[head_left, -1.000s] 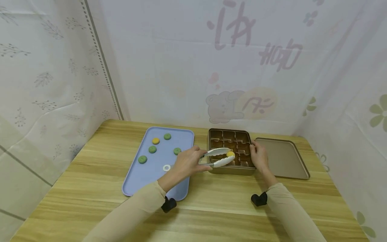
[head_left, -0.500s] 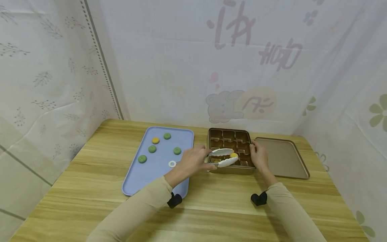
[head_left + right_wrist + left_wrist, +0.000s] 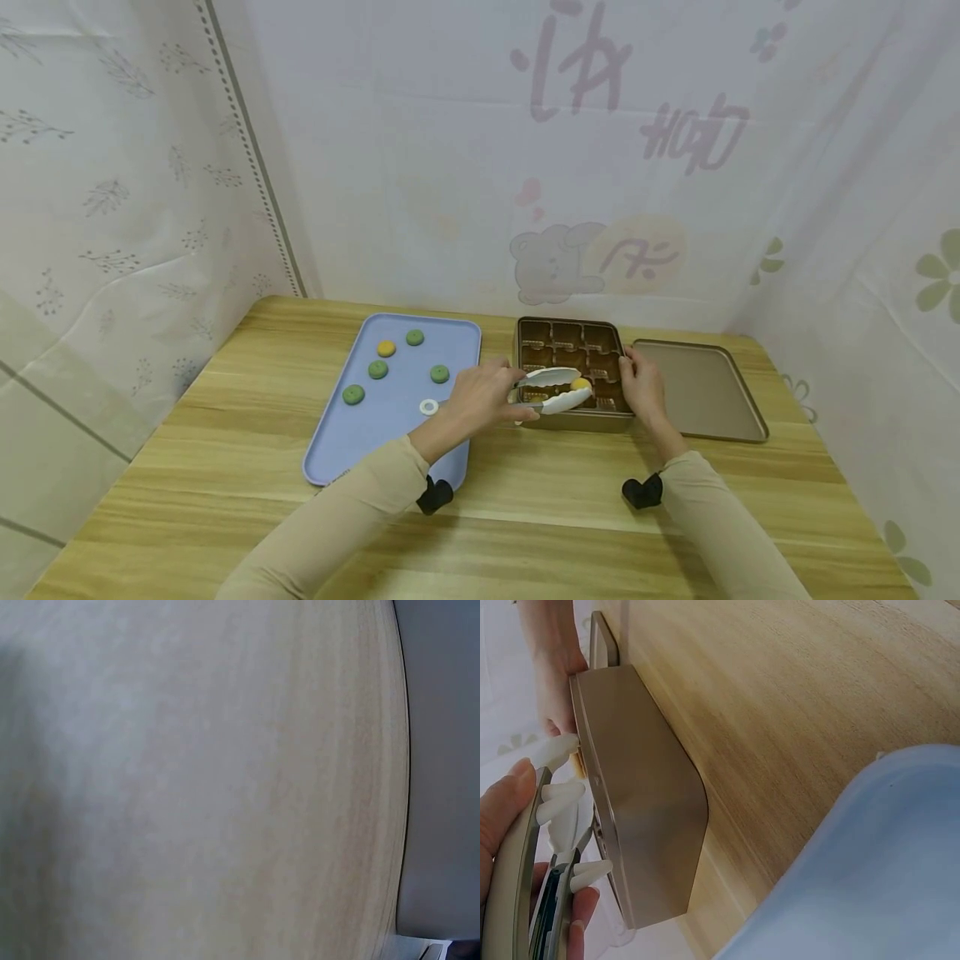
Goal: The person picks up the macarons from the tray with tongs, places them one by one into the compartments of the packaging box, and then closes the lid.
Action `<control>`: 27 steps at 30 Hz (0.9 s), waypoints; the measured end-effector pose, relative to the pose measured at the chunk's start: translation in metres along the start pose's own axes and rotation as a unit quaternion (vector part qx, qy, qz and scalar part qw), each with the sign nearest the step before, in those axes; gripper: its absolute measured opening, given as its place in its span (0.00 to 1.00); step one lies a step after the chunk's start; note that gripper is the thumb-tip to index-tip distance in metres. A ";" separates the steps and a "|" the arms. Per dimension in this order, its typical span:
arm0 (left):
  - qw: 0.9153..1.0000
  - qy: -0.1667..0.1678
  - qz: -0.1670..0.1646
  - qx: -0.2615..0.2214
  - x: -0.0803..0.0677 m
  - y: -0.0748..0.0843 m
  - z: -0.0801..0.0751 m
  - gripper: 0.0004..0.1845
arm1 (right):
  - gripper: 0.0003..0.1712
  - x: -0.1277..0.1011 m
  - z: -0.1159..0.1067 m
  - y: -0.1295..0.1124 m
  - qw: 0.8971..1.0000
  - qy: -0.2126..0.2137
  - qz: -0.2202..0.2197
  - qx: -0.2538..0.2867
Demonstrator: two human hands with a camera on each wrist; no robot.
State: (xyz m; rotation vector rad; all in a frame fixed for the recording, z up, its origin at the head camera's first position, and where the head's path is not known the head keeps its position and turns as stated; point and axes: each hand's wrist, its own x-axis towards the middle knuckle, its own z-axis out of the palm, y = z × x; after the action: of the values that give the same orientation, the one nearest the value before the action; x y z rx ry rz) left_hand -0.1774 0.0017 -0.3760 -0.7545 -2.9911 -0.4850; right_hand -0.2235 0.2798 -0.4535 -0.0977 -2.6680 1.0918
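My left hand (image 3: 483, 396) holds a pair of tongs (image 3: 551, 377) with white scalloped tips, seen close up in the left wrist view. Between the tips is a small round yellow pastry (image 3: 581, 385), low over the front middle part of a brown box (image 3: 573, 422) with a divided plastic insert. Whether the pastry touches the insert I cannot tell. Another yellow piece (image 3: 535, 400) shows partly behind the tongs in the front left compartment. My right hand (image 3: 642, 387) grips the box's right wall; the right wrist view has only the box side (image 3: 442, 772) and tabletop.
A blue tray (image 3: 337, 450) on the left bears several green round pastries (image 3: 377, 369) and a yellow one (image 3: 386, 348). The tongs' white ring (image 3: 429, 407) sticks out behind the left hand. A flat brown lid (image 3: 708, 392) lies right of the box.
Over the first half second, my left hand and the tongs with the yellow pastry shifted slightly right; since then they are nearly still. The right hand stays on the box.
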 end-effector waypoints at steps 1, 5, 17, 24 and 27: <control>1.000 0.001 0.000 -0.001 0.000 0.000 0.000 0.33 | 0.22 0.000 0.000 0.000 1.000 -0.001 0.000 0.000; 1.000 0.001 0.002 -0.005 0.000 -0.001 0.000 0.34 | 0.23 0.001 0.000 0.000 1.000 -0.003 0.000 0.001; 1.000 0.000 -0.004 -0.015 -0.003 -0.003 0.003 0.35 | 0.22 -0.002 0.000 -0.002 1.000 0.004 -0.010 -0.003; 0.997 0.019 -0.003 -0.081 -0.018 -0.014 0.000 0.35 | 0.21 -0.004 0.000 -0.002 1.000 0.012 -0.017 0.006; 0.995 0.034 -0.021 -0.089 -0.027 -0.024 -0.004 0.35 | 0.21 -0.004 0.000 -0.003 1.000 0.011 -0.021 0.008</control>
State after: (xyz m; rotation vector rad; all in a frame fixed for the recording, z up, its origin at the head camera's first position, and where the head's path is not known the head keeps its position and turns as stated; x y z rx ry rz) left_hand -0.1648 -0.0315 -0.3821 -0.6723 -2.9338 -0.7700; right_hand -0.2190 0.2775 -0.4523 -0.0498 -2.6288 1.0938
